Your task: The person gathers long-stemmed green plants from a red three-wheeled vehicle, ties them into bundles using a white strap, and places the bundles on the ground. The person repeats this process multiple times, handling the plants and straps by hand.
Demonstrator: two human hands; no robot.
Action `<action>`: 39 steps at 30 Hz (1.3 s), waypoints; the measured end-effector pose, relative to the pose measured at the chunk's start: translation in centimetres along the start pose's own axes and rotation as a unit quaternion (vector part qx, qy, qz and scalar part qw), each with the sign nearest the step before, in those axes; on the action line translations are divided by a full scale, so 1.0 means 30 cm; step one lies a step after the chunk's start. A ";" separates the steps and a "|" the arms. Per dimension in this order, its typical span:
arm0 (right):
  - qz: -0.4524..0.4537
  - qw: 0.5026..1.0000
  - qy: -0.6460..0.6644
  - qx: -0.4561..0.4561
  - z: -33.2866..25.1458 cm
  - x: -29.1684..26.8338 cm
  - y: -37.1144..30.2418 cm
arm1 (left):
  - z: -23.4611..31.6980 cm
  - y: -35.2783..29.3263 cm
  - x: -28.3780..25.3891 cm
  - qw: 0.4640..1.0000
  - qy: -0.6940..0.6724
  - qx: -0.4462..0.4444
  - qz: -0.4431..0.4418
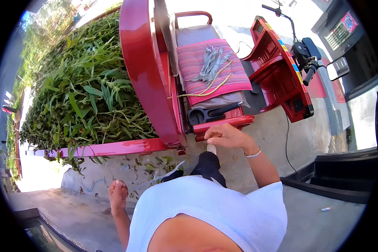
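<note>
Beside one glossy red metal tricycle [135, 50], your right hand [227, 136] curls loosely just by its smooth side ledge [235, 121]; your left hand [118, 195] curls lower, well apart; whether either holds anything cannot be told. One striped fabric cushion [191, 59] bears crumpled grey cloth [212, 67]. Uncountable leafy stalks [96, 88] heap the cargo bed [103, 148]; leaf scraps [167, 161] litter the hard grey floor [92, 214].

Dry leaves [166, 161] and a bit of blue string [98, 182] lie on the grey floor [306, 229]. Far to the right there's a tiny scrap [326, 208] — and a thin black wire [286, 145] nearby. A bright pink picture [348, 22] is up top — leafy trees [46, 40] are on the left.
</note>
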State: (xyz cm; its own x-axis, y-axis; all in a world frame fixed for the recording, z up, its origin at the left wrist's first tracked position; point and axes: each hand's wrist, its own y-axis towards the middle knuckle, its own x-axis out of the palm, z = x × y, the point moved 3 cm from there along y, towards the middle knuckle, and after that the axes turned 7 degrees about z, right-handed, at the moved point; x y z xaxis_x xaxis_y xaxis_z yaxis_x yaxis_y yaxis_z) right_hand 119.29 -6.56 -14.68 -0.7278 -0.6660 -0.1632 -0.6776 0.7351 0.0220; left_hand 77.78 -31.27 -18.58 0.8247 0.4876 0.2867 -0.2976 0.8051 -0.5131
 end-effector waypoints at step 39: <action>0.400 0.900 0.144 0.099 0.665 -1.200 0.910 | -0.397 0.005 0.907 0.826 0.511 -0.119 0.204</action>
State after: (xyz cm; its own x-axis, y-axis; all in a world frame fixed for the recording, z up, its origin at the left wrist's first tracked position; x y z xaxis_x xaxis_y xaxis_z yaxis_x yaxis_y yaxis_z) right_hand 129.09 40.02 -27.87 -0.9906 0.1027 0.0904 0.0871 0.9830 -0.1619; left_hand 105.91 -21.89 -20.50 0.6908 0.0644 -0.7201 -0.6487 0.4949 -0.5781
